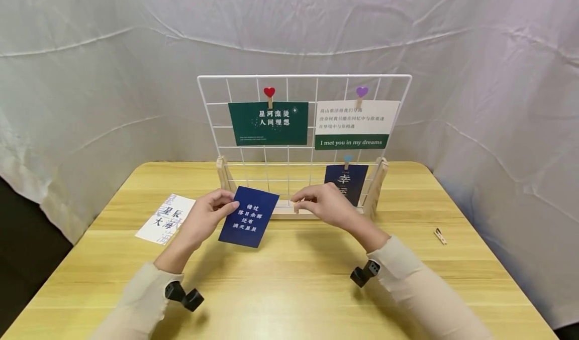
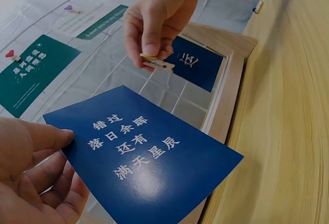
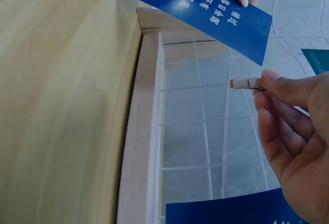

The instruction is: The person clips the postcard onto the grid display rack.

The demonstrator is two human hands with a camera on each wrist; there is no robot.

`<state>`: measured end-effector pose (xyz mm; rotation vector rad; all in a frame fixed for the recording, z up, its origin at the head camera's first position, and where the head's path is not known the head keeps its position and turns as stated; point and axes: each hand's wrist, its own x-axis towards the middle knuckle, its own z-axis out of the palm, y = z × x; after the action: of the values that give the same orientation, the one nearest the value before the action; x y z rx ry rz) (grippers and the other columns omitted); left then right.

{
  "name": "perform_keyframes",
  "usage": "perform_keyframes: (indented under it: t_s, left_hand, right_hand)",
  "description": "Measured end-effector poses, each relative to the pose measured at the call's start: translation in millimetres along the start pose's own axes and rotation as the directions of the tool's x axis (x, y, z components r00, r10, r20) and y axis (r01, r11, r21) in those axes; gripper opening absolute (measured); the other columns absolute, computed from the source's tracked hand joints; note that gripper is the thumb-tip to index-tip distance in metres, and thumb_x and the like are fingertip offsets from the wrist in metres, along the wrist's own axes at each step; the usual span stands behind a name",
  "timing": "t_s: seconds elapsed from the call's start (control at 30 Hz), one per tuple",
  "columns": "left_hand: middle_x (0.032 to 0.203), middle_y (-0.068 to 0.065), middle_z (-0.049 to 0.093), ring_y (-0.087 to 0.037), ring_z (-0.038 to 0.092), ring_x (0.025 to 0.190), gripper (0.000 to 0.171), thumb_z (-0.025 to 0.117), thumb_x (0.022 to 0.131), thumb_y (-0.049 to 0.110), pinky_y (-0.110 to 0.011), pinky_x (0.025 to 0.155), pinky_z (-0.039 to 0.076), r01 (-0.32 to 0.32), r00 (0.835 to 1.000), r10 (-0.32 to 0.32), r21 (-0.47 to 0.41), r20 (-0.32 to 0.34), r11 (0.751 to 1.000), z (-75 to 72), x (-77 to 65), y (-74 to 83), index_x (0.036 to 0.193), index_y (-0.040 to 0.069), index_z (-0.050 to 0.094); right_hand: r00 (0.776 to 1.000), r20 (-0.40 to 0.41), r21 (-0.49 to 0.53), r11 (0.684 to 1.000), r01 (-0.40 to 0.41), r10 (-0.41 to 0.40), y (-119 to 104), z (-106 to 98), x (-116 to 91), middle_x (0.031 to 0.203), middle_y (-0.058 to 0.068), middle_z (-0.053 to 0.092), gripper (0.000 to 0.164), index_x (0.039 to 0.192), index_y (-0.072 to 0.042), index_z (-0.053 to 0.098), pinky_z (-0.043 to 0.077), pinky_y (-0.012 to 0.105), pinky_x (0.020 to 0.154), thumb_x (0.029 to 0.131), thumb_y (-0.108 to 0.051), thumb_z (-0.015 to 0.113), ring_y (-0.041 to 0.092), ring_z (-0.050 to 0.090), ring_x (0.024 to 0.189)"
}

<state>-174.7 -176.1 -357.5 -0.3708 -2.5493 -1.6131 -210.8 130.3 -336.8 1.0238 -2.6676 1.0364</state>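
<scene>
1. The table (image 1: 289, 290) is pale wood, ringed by a creased white cloth backdrop (image 1: 90, 79).
2. The left hand (image 1: 205, 217) pinches a blue card (image 1: 249, 217) before the wire grid (image 1: 303, 124).
3. The right hand (image 1: 323, 204) pinches a wooden clip (image 2: 157, 62).

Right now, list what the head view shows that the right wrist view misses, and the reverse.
Only the head view shows the white card lying on the table, the spare clip at the right, and the heart-topped clips holding the upper cards. Only the right wrist view shows the wooden clip up close, pinched by the right hand. Both show the blue card gripped by the left hand and the wire grid.
</scene>
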Motion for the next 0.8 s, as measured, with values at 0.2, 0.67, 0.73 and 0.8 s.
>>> perform_keyframes:
  t_s: [0.2, 0.67, 0.73, 0.8]
  left_hand:
    - [0.101, -0.010, 0.071, -0.022, 0.062, 0.092, 0.019, 0.063, 0.097, 0.014, -0.032, 0.084, 0.052, -0.001, 1.000, 0.001, -0.029, -0.011, 1.000, 10.8, 6.3, 2.4, 0.111, 0.001, 0.064]
    - [0.097, -0.011, 0.070, -0.020, 0.062, 0.087, 0.018, 0.065, 0.096, 0.011, -0.028, 0.079, 0.054, -0.015, 0.999, 0.010, -0.105, -0.049, 0.994, 28.6, 17.7, 9.3, 0.110, 0.000, 0.064]
    - [0.097, -0.011, 0.069, -0.020, 0.062, 0.087, 0.018, 0.065, 0.095, 0.010, -0.026, 0.078, 0.054, -0.022, 0.998, 0.016, -0.113, -0.055, 0.993, 31.2, 20.1, 9.6, 0.110, -0.001, 0.064]
    - [0.096, -0.012, 0.069, -0.020, 0.062, 0.086, 0.018, 0.065, 0.095, 0.010, -0.025, 0.078, 0.054, -0.026, 0.998, 0.019, -0.119, -0.064, 0.992, 33.6, 22.4, 9.7, 0.109, -0.001, 0.064]
  right_hand:
    - [0.999, -0.036, -0.010, 1.000, -0.010, 0.010, -3, -8, 3, 0.086, -0.011, 0.071, 0.009, 0.098, -0.016, 0.077, 0.052, 0.028, 0.062, 0.091, -0.018, 0.072, 0.009, 0.063, 0.070]
    - [0.990, -0.137, -0.024, 0.999, -0.040, 0.036, -9, -23, 9, 0.092, -0.004, 0.073, 0.012, 0.100, -0.013, 0.077, 0.052, 0.030, 0.060, 0.092, -0.018, 0.071, 0.007, 0.063, 0.068]
    - [0.985, -0.170, -0.033, 0.999, -0.027, 0.021, -9, -24, 10, 0.092, -0.004, 0.073, 0.011, 0.099, -0.013, 0.077, 0.050, 0.029, 0.057, 0.091, -0.017, 0.071, 0.008, 0.060, 0.065]
    - [0.980, -0.199, -0.039, 0.999, -0.014, 0.006, -10, -25, 11, 0.092, -0.004, 0.073, 0.010, 0.099, -0.012, 0.077, 0.047, 0.028, 0.054, 0.091, -0.016, 0.072, 0.008, 0.057, 0.061]
